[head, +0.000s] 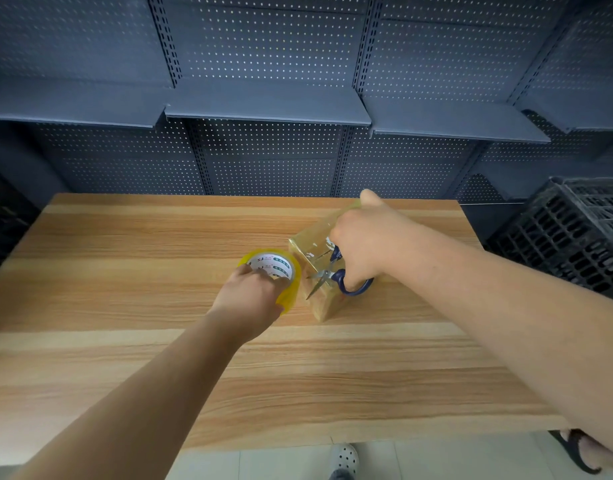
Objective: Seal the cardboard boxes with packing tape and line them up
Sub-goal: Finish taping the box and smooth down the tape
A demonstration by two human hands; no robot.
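Cardboard box (325, 304), small and glossy with clear tape over its top, stands on the wooden table (142, 271) right of centre, directly under the right hand (364, 244) and just beside the left hand (253, 296). The right hand grips a pair of blue-handled scissors (333, 276), its fingers curled through the loops. The steel blades are parted and point down and left over the box's near left edge. The thumb reaches towards the box's far end. The left hand clasps a yellow roll of packing tape (276, 265) from above, fingers hooked over its rim, and holds it tilted against the box's left side. The white core label reads "SJ" beside green marks too small to read. Whether a strip of tape runs from roll to box cannot be told. Behind the table stands dark perforated metal shelving (267, 109), a black plastic crate (568, 237) sits at the right, and a white perforated clog (345, 459) shows on the floor tiles below the table edge.
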